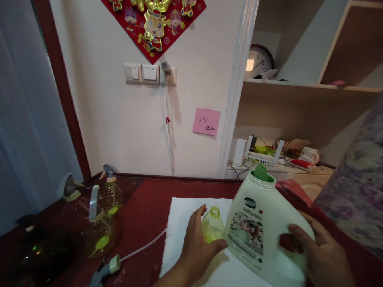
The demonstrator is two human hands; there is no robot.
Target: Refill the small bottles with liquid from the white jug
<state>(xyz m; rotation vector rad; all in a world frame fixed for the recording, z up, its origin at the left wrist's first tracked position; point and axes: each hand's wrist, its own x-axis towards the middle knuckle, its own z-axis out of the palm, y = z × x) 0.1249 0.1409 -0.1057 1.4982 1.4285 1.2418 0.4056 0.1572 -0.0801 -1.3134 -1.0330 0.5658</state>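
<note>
Left hand (197,243) wrapped around a small yellow-green bottle (212,225), fingers curled on its side, thumb up by the shoulder; bottle upright, neck open, standing on a white cloth (182,223). Right hand (320,255) clamped on the handle side of a large white detergent jug (263,231), fingers through the grip, thumb across the body. Jug tilted toward the small bottle, cap off, green spout (261,172) showing at the mouth, printed label (247,235) facing the camera. Jug and bottle touching or just beside each other, cannot tell which. Both set over the white cloth, spread on a dark red tabletop (143,215).

At left on the tabletop, 3 clear spray bottles (101,215) of yellowish liquid, grouped close, trigger heads grey and cream. In front of these, a loose trigger sprayer (104,269) lying flat, its thin tube running toward the cloth. Well apart from the hands.

On the wall behind: a row of light switches (142,73), a plug with a white cord (170,131) hanging down, a pink sticky note (206,121) marked 377, a red and gold decoration (154,24) above. At right, wooden shelving (299,107) with a round clock (259,61), and below it a white router (260,157) and a cup (311,153). Patterned fabric (359,179) blurred at the right edge.
</note>
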